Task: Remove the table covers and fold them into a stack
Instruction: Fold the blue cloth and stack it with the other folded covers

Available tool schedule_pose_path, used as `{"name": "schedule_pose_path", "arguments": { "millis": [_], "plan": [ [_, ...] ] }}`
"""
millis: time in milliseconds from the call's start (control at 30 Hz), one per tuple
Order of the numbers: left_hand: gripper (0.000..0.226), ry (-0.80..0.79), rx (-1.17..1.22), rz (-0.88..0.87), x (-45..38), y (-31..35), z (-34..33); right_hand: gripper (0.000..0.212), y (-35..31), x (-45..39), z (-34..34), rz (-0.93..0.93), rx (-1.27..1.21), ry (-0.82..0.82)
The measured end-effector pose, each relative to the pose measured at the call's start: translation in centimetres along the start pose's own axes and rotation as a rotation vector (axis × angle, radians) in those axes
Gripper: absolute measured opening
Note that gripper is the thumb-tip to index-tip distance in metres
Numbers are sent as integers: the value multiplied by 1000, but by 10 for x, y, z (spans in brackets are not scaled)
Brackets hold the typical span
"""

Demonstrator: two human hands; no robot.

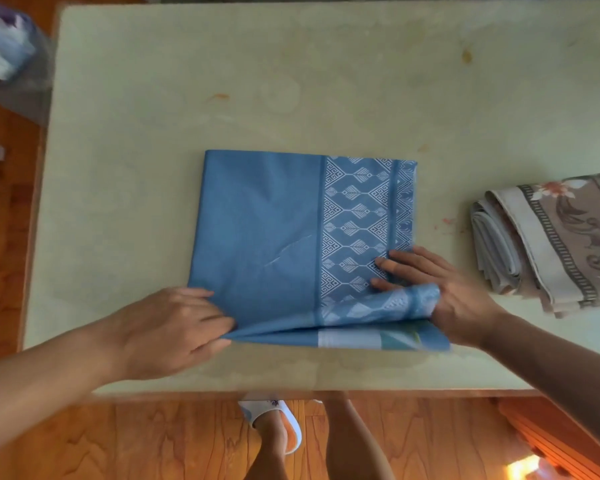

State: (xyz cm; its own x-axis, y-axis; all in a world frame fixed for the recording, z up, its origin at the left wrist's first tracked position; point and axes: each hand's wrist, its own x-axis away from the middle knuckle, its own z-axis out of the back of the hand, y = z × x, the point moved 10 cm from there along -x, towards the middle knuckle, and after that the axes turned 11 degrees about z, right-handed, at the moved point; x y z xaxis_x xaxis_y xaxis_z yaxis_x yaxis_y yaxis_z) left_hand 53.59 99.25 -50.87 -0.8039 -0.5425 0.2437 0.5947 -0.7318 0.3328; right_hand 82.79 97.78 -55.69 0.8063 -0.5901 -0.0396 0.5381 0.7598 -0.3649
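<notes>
Head view, looking down from the person's eyes onto a wide bench (pixel 222 81) with a pale greenish-cream top, marked here and there with small orange-brown stains. It stands on a warm orange wooden floor (pixel 118 441).

On the middle of the bench lies a blue table cover (pixel 257 230), folded into a rough square. Its left part is plain blue; its right part carries a band of white geometric diamonds and key patterns between darker blue stripes. No writing, brand or label can be read on it or anywhere else.

At the right edge of the bench, well apart from the blue one, sits a second folded cover (pixel 551 237), brown-grey with a cream border, a dark key-pattern stripe, scrolls and orange flowers. It is partly cut off by the picture's edge.

At the far left, beyond the bench, a blurred bundle of pale plastic (pixel 4 53) is visible.

The left hand (pixel 174 330) pinches the near left corner of the blue table cover, fingers curled round the fabric edge. The right hand (pixel 440 292) grips the near right corner, which is lifted and curled over, with its fingers spread on the patterned band and its thumb under the raised fold.

Below the bench edge, the person's bare legs and one white slipper (pixel 278 424) show.
</notes>
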Motion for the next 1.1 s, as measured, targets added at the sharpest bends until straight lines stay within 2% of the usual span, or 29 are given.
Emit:
{"name": "schedule_pose_path", "arguments": {
  "millis": [100, 233, 300, 333, 467, 567, 667, 767, 833, 900, 1033, 1100],
  "plan": [
    [41, 6, -173, -135, 8, 21, -11, 53, -5, -1, -12, 99, 53, -97],
    [82, -253, -305, -101, 37, -12, -65, 47, -10, 2, -16, 70, 59, 8],
    [100, -295, -384, -63, 46, -43, -74, 49, -9, 1, -10, 59, 41, 46],
    [102, -293, -391, -27, 46, -56, -72, 51, -8, -1, -8, 61, 31, 52],
    [90, -171, -374, 42, 30, -75, -62, 50, -11, 0, -9, 88, 54, 25],
    [70, -101, -431, -108, 19, -77, -56, 58, -13, 3, -16, 90, 94, -25],
    [44, 17, -495, -357, 14, -64, -54, 60, -8, 6, -17, 48, 127, -52],
    [42, 61, -505, -564, 15, -42, -55, 54, -8, 4, -16, 71, 136, -86],
    [41, 97, -491, -597, 16, -36, -52, 50, -10, 4, -13, 85, 126, -85],
    [43, 156, -465, -527, 12, -33, -44, 51, -10, 4, -10, 66, 89, -64],
    [50, 304, -296, -131, -13, -56, -13, 65, -6, 4, -8, -4, 43, -27],
    [56, 304, -267, -38, -20, -69, -11, 60, -8, 3, -9, -3, 43, -53]
  ]
}}
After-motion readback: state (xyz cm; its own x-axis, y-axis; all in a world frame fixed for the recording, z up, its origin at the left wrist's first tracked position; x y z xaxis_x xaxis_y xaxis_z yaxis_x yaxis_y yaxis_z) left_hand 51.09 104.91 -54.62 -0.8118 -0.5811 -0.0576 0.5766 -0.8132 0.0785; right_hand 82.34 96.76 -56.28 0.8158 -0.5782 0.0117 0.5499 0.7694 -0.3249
